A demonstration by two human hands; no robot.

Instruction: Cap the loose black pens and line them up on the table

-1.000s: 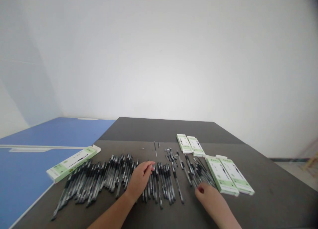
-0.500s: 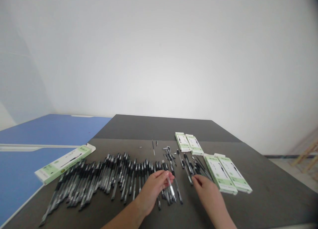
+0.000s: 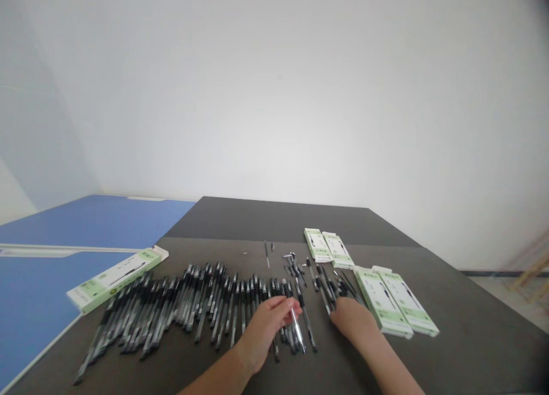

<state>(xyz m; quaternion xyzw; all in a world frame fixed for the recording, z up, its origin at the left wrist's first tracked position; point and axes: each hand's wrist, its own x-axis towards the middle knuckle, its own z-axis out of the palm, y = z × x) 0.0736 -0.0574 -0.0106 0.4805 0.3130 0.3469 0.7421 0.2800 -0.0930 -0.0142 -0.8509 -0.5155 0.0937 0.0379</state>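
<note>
The slim clear plastic pen barrel [image 3: 297,331] is pinched in my left-hand grip [image 3: 266,327], thumb and fingers clamped on its upper part. It shines along its length and slants down toward the near edge, above the row of clear pens with black upper ends [image 3: 184,300]. My fingers hide some of it. My right-hand grip [image 3: 355,320] is down at the loose cluster of dark pens [image 3: 328,286]; its fingertips are hidden from me, so I cannot tell whether they are closed on one.

I see a dark grey, smooth bench [image 3: 463,349], blacker across its far part. Small silvery and black pen parts [image 3: 294,267] lie scattered beyond my hands, near a thin dark refill [image 3: 266,254]. Four flat green-and-white cardboard boxes [image 3: 381,300] lie on the right in two pairs; another green-and-white box [image 3: 118,276] sits at the left, beside the row. A blue surface with white edging [image 3: 43,289] adjoins the bench on the left, and a plain pale wall [image 3: 274,98] rises behind.
</note>
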